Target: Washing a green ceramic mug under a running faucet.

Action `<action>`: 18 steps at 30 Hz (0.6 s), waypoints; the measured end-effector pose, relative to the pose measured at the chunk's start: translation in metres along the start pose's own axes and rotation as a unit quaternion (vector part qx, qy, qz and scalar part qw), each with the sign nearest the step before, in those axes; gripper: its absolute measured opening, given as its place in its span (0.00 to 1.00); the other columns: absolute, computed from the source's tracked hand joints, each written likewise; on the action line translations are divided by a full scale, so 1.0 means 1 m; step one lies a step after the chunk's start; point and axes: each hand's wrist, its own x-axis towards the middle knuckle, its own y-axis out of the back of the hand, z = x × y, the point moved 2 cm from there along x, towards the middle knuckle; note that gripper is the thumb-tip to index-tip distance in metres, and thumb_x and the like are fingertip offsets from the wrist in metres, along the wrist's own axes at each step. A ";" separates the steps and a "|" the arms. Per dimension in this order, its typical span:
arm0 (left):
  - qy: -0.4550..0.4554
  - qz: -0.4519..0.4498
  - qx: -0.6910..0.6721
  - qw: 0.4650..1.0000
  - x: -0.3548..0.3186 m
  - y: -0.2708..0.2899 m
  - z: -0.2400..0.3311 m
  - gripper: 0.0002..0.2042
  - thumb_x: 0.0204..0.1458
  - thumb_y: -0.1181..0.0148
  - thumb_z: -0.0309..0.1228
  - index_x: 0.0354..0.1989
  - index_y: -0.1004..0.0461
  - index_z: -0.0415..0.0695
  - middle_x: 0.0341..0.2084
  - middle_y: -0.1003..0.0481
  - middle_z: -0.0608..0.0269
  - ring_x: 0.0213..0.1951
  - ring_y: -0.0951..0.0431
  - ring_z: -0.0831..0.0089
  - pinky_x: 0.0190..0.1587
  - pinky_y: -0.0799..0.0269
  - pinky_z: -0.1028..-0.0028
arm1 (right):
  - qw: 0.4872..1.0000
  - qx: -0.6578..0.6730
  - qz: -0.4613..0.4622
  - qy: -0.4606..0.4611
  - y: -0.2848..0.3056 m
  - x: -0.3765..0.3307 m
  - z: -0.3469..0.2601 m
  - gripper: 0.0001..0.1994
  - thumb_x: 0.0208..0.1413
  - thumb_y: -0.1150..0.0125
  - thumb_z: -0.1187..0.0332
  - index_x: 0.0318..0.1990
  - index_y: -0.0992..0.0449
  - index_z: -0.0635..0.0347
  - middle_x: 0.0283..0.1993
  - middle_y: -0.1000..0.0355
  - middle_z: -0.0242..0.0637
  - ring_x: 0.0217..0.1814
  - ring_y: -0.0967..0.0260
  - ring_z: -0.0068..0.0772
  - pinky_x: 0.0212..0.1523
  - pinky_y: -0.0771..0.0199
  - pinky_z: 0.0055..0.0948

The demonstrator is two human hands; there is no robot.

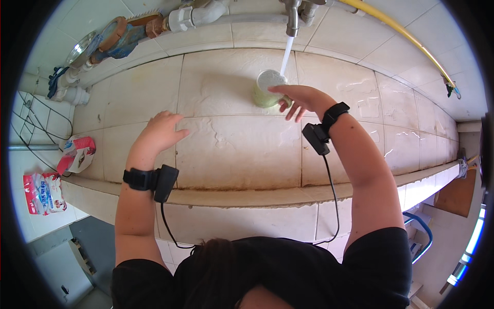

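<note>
A pale green mug (264, 98) stands upright on the wet tiled basin floor (231, 149). From the metal tap (293, 26) a stream of water (286, 54) runs down into the mug, whose top looks full of pale, cloudy water. My right hand (301, 98) is at the mug's handle side, thumb over the rim and fingers hanging spread by the handle; whether they touch it is hard to see. Further left, my left hand (164, 130) hovers over the tiles, open and holding nothing. Both wrists wear black straps with small cabled boxes.
A raised tiled ledge (247, 198) runs between my body and the basin. Pipes and a water meter (110, 38) line the back left wall. A yellow hose (396, 33) hangs at the back right. Plastic packages (45, 193) and a wire rack (38, 121) are at the left.
</note>
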 end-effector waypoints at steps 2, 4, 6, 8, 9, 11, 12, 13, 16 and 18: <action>0.004 -0.001 -0.043 0.999 -0.011 0.003 0.000 0.22 0.47 0.46 0.41 0.47 0.33 0.40 0.43 0.33 0.49 0.47 0.35 0.56 0.50 0.39 0.68 | 0.988 0.114 -0.108 0.002 0.000 0.002 -0.007 0.25 0.48 0.55 0.41 0.30 0.33 0.59 0.25 0.36 0.32 0.26 0.34 0.32 0.24 0.31 0.34; 0.006 -0.003 -0.089 0.996 -0.020 0.004 0.001 0.21 0.48 0.45 0.39 0.48 0.34 0.41 0.44 0.33 0.51 0.47 0.35 0.58 0.49 0.38 0.70 | 0.989 0.137 -0.058 0.000 -0.006 0.005 -0.010 0.24 0.48 0.55 0.42 0.27 0.34 0.57 0.22 0.39 0.30 0.22 0.38 0.30 0.22 0.34 0.33; -0.037 0.021 -0.098 0.994 -0.033 0.012 0.006 0.20 0.47 0.45 0.38 0.47 0.34 0.40 0.44 0.34 0.52 0.47 0.34 0.58 0.49 0.39 0.71 | 0.985 0.156 0.065 -0.042 -0.009 0.022 -0.001 0.23 0.48 0.55 0.42 0.19 0.36 0.54 0.16 0.48 0.26 0.15 0.53 0.22 0.16 0.48 0.27; -0.045 0.046 -0.109 0.992 -0.048 0.016 0.005 0.20 0.47 0.45 0.38 0.46 0.33 0.39 0.42 0.33 0.51 0.46 0.34 0.57 0.49 0.38 0.69 | 0.983 0.142 0.113 -0.009 -0.001 0.013 -0.008 0.23 0.47 0.55 0.43 0.18 0.37 0.54 0.17 0.46 0.27 0.15 0.52 0.23 0.16 0.49 0.28; -0.052 0.067 -0.117 0.990 -0.054 0.019 0.005 0.20 0.46 0.45 0.38 0.45 0.33 0.38 0.41 0.32 0.50 0.46 0.34 0.56 0.48 0.38 0.67 | 0.979 0.131 0.157 0.025 0.005 0.006 -0.011 0.22 0.47 0.54 0.45 0.17 0.38 0.54 0.17 0.44 0.29 0.16 0.50 0.24 0.17 0.51 0.30; -0.046 0.070 -0.123 0.989 -0.070 0.023 -0.001 0.19 0.46 0.45 0.38 0.44 0.33 0.38 0.41 0.32 0.51 0.45 0.34 0.57 0.48 0.38 0.67 | 0.985 0.093 0.143 -0.002 0.014 -0.013 -0.015 0.22 0.46 0.53 0.44 0.17 0.38 0.54 0.15 0.47 0.27 0.15 0.54 0.22 0.16 0.55 0.28; -0.038 0.071 -0.125 0.989 -0.076 0.024 -0.004 0.19 0.46 0.45 0.38 0.44 0.33 0.38 0.41 0.32 0.51 0.45 0.34 0.57 0.48 0.38 0.68 | 0.990 0.060 0.126 -0.029 0.018 -0.023 -0.016 0.22 0.45 0.51 0.43 0.17 0.37 0.53 0.13 0.49 0.26 0.14 0.57 0.20 0.15 0.60 0.25; -0.041 0.075 -0.130 0.988 -0.081 0.026 -0.006 0.19 0.46 0.45 0.38 0.44 0.33 0.38 0.41 0.32 0.51 0.45 0.34 0.57 0.48 0.38 0.68 | 0.992 0.026 0.109 -0.055 0.022 -0.030 -0.017 0.23 0.44 0.49 0.42 0.17 0.36 0.53 0.11 0.52 0.25 0.12 0.61 0.18 0.14 0.64 0.23; -0.031 0.062 -0.107 0.992 -0.091 0.027 -0.009 0.19 0.48 0.45 0.36 0.47 0.34 0.39 0.42 0.33 0.53 0.46 0.34 0.58 0.48 0.38 0.71 | 0.991 -0.065 0.108 -0.055 0.029 -0.043 -0.024 0.24 0.42 0.47 0.42 0.19 0.32 0.57 0.13 0.43 0.30 0.12 0.51 0.25 0.13 0.55 0.28; -0.060 0.061 -0.109 0.990 -0.093 0.029 -0.006 0.19 0.48 0.46 0.36 0.46 0.34 0.39 0.42 0.33 0.53 0.45 0.33 0.58 0.47 0.37 0.70 | 0.980 -0.155 0.117 -0.032 0.030 -0.046 -0.027 0.25 0.42 0.47 0.42 0.21 0.31 0.60 0.15 0.38 0.34 0.13 0.45 0.29 0.14 0.49 0.31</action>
